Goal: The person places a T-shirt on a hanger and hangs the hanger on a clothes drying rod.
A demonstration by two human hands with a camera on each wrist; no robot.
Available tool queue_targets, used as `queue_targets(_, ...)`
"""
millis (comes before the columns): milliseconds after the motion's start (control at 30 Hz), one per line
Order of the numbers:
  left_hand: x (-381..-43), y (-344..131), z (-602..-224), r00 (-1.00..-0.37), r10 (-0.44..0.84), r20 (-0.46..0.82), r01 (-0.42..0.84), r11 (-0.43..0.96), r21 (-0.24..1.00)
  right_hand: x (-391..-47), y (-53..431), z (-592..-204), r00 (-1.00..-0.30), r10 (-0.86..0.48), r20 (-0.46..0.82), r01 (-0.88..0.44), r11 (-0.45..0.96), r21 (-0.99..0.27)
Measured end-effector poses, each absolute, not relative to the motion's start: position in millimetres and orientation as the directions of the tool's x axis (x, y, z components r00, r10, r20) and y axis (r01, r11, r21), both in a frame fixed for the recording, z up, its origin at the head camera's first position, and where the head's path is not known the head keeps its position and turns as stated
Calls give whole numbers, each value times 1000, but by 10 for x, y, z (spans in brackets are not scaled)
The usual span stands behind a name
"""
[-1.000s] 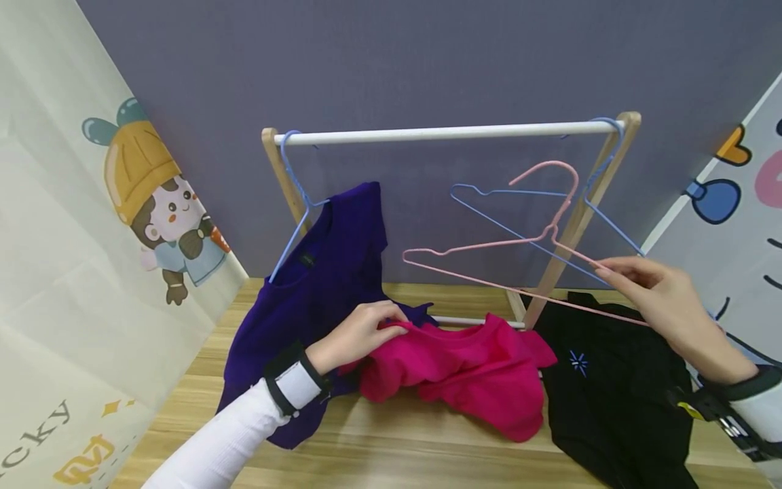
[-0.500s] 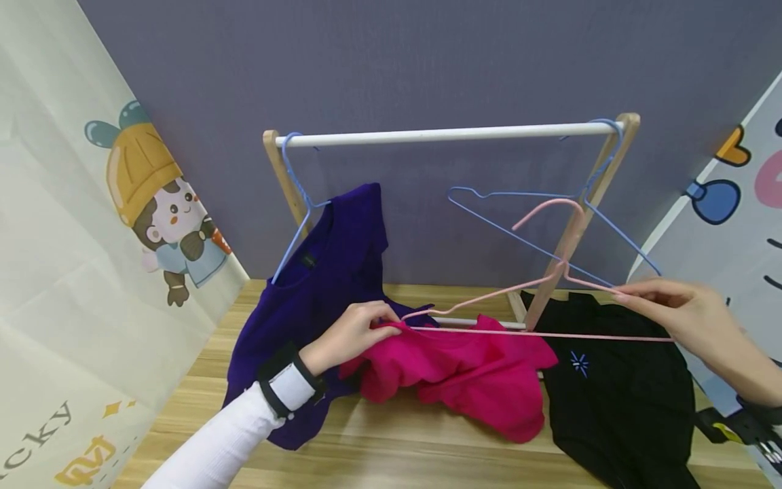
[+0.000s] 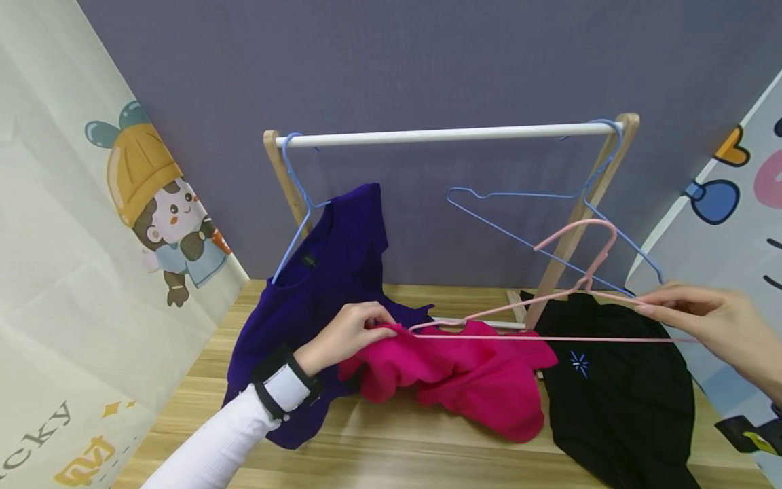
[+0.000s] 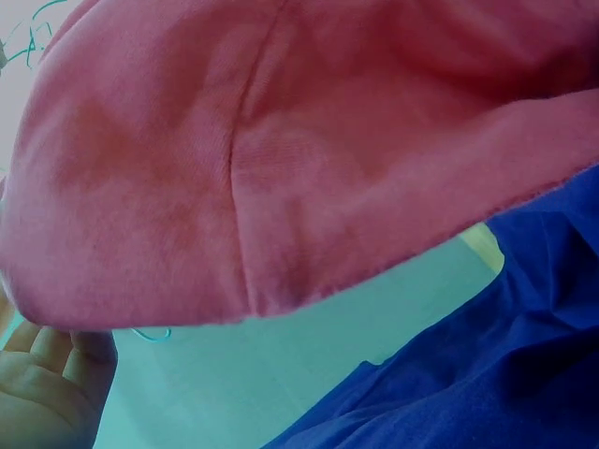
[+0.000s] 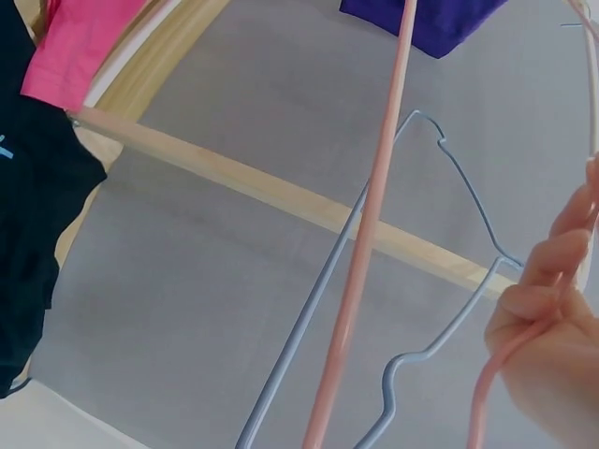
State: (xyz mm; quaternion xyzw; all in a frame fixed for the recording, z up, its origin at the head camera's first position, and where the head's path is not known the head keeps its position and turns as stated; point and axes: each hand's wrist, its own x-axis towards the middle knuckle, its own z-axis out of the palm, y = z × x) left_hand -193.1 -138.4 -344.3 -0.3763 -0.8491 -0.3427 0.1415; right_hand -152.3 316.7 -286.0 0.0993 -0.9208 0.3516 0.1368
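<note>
Left hand [image 3: 351, 334] pinches pink garment [image 3: 470, 387]; right hand [image 3: 717, 318] grips pink hanger [image 3: 550, 338]. The hanger's far end lies beside the left hand.

The letters "cky" [image 3: 38, 437] stand on the pale sheet [image 3: 55, 285]; the neck label [image 3: 309, 261] in the purple shirt [image 3: 345, 261] is illegible.

Head view, centre: open gap under rail [image 3: 452, 134], between purple shirt [image 3: 330, 251] and bare blue hanger [image 3: 519, 195]. Right of centre, pink hanger [image 3: 550, 338] crosses in front of post [image 3: 552, 275]. Lower centre: pink shirt [image 3: 476, 380] in the way.
</note>
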Motion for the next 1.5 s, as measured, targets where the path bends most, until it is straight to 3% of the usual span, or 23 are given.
queue_targets(367, -1897, -1365, -3434, -654, 557, 512, 756, 447, 479, -1520, 3052, -2861, -922, -170, 348, -358, 720, -594)
queue_targets(667, -1882, -1360, -3440, -648, 535, 542, 760, 410, 504, -1561, 3078, -2950, -948, -169, 268, -307, 700, -645)
queue_targets(1000, -1793, -1271, -3380, -710, 541, 451, 679, 357, 641, -1624, 3019, -3081, -982, -139, 126, -187, 673, -716)
queue_targets(1200, -1789, -1144, -3348, -668, 581, 465, 722, 353, 595, -1586, 2729, -3116, -958, -218, 186, -282, 599, -749)
queue_targets(1333, -1808, -1110, -3340, -681, 564, 466, 713, 369, 596, -1541, 2588, -3119, -951, -214, 223, -307, 574, -760)
queue_targets(1500, -1824, -1102, -3324, -705, 528, 474, 695, 383, 608, -1503, 2475, -3123, -967, -180, 182, -255, 603, -756)
